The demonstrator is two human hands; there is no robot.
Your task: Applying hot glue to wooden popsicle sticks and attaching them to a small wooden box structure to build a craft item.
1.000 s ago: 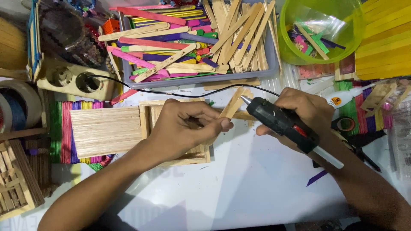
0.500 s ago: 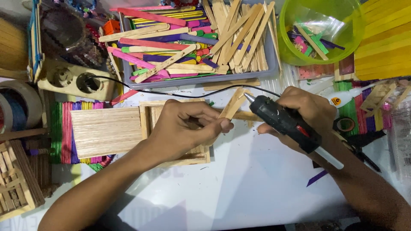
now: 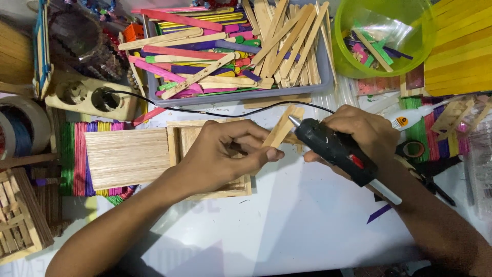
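Right, my left hand (image 3: 225,154) pinches plain sticks (image 3: 281,128), right hand (image 3: 359,136) clasps the glue gun (image 3: 335,151) at them; wooden frame (image 3: 205,159) looks half-built.

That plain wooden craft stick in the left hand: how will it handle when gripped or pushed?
The wooden craft stick looks thin and flat, so probably very light, and stiff along its length yet likely to snap if bent. Flat faces mean it should slide rather than roll. The left hand pinches it near one end; the glue gun nozzle sits at it.
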